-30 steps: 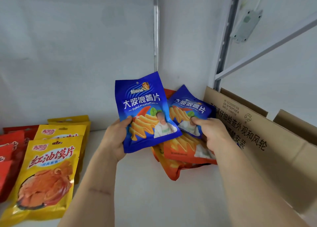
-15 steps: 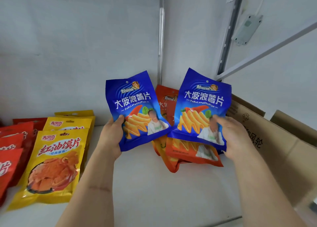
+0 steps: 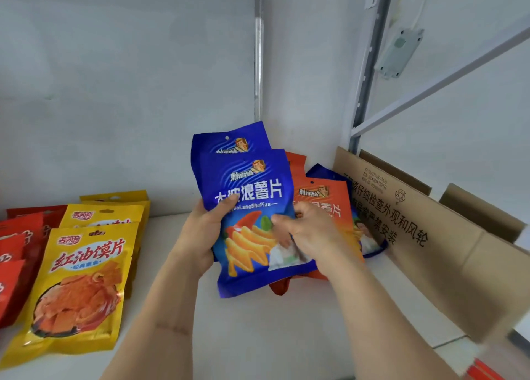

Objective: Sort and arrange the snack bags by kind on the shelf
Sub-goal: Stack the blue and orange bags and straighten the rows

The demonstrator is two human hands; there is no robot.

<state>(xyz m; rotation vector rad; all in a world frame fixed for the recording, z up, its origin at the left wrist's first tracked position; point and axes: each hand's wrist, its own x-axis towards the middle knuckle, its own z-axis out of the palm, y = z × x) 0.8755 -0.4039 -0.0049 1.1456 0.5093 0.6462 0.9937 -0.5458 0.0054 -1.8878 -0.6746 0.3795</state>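
At the far left edge of the frame, red snack bags [image 3: 17, 253] lie overlapped on the white shelf [image 3: 258, 336], partly cut off by the border. Just to their right, a row of yellow snack bags [image 3: 83, 282] lies one over another, running back toward the pale rear wall [image 3: 114, 78]; the nearest one shows orange slices below red lettering.

At centre frame, the left hand [image 3: 200, 236] grips the left edge of a blue chip bag [image 3: 252, 216], thumb pressed across its front over the white lettering. A second blue chip bag [image 3: 229, 141] stands right behind the first, only its top strip showing above it. The right hand [image 3: 309, 233] meets the front bag from the other side, fingers curled and pinching its right edge near the printed chips. Both bags are held upright, lifted slightly off the shelf.

Behind and to the right of the hands, an orange chip bag [image 3: 324, 201] leans in the shelf corner, with another orange top edge showing behind it and an orange corner poking out below the blue bag. A third blue bag [image 3: 370, 244] lies just beyond it, mostly hidden, touching a brown cardboard box [image 3: 430, 250] printed with black characters, which fills the right of the frame. In the upper right, a grey metal upright [image 3: 370, 72] and a slanted brace [image 3: 447, 75] stand against the wall.
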